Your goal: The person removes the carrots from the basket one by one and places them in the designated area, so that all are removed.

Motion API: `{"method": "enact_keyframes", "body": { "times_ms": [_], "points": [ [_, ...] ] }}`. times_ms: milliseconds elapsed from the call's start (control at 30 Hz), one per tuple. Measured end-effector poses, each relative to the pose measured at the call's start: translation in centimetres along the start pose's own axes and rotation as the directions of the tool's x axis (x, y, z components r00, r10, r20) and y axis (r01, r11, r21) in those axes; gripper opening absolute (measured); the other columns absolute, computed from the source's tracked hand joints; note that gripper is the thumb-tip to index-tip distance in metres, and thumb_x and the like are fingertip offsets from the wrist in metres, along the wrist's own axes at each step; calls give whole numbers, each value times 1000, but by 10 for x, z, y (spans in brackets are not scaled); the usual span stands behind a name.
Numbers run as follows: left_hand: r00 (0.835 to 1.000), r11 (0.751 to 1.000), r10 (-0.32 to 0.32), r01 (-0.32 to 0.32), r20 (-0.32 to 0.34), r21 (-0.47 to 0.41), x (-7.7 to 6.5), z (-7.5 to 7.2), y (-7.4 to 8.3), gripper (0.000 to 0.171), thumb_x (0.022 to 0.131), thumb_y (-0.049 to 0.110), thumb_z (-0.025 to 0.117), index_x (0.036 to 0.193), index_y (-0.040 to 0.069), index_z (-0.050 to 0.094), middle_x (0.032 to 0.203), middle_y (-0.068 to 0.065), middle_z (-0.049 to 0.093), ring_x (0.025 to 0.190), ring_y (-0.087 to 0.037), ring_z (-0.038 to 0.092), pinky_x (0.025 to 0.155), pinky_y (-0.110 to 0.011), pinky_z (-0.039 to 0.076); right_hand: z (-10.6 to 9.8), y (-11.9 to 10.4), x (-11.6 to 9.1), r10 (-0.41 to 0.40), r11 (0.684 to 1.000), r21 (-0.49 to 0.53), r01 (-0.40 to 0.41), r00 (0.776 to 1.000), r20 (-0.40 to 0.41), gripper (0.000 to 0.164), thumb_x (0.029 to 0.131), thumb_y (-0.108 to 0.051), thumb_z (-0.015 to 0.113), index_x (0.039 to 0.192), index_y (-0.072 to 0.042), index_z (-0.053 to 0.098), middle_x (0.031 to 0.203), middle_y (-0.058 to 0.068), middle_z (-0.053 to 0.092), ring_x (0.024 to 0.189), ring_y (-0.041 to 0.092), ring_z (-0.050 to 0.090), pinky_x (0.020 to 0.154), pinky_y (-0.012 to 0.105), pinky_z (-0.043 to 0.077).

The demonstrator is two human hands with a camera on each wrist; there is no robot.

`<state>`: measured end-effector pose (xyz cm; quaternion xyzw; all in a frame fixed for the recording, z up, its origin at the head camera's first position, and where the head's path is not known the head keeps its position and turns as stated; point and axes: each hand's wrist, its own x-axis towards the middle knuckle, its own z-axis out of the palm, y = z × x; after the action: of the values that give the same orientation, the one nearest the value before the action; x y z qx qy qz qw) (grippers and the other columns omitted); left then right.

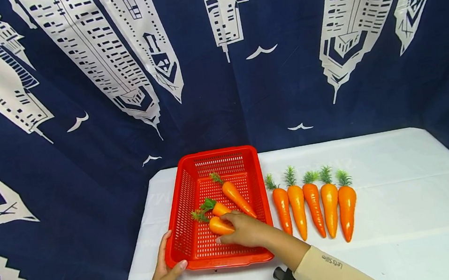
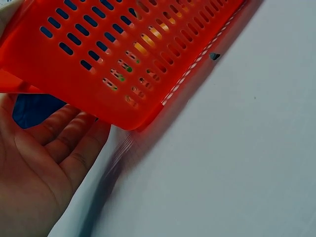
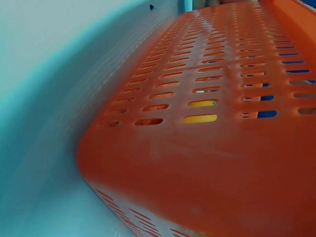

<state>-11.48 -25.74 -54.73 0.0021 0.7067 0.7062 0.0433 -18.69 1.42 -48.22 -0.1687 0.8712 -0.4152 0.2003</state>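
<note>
A red plastic basket (image 1: 228, 261) stands on the white table, with three toy carrots lying in it. My left hand (image 1: 162, 273) holds its near left corner, thumb on the rim; in the left wrist view the other fingers (image 2: 79, 153) lie under the rim outside the slotted wall. My right hand (image 1: 242, 230) is inside the basket, gripping the lower carrot (image 1: 219, 225), whose tip it hides. Just above that lies a second carrot (image 1: 220, 209), partly covered by the fingers. A third carrot (image 1: 237, 198) slants behind them. The right wrist view shows the basket's outer wall (image 3: 197, 163), not the hand.
Several toy carrots (image 1: 314, 208) with green tops lie in a row on the table to the basket's right. A small black object (image 1: 284, 276) sits near the right forearm. A dark blue curtain (image 1: 212, 113) with white building prints hangs behind the table.
</note>
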Motion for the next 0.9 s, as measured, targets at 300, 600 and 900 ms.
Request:
{"method": "enact_keyframes", "body": {
  "times_ms": [300,600,900],
  "points": [
    [1000,1000,24,-23,8,-7,-1,1,1,85,94,4,62,161,29,16,163,-7,14,133,5,39,102,-10,36,1,0,0,-27,998,-49,29,999,44,77,86,-45,77,145,-2,50,144,16,56,128,31,55,110,52,44],
    [1000,1000,-5,5,-1,-7,0,-1,-2,87,93,5,63,161,32,17,162,-2,18,133,4,40,103,-11,36,2,0,-2,-11,997,-74,21,992,122,76,90,-49,71,148,-5,48,128,9,68,120,27,63,105,48,48],
    [1000,1000,-1,1,4,-9,1,-1,-2,86,93,3,62,161,31,16,163,-4,16,133,7,40,104,-9,35,1,-1,-3,-18,993,-109,40,981,195,60,91,-48,69,133,-6,63,111,-1,70,103,14,62,97,38,50]
  ]
}}
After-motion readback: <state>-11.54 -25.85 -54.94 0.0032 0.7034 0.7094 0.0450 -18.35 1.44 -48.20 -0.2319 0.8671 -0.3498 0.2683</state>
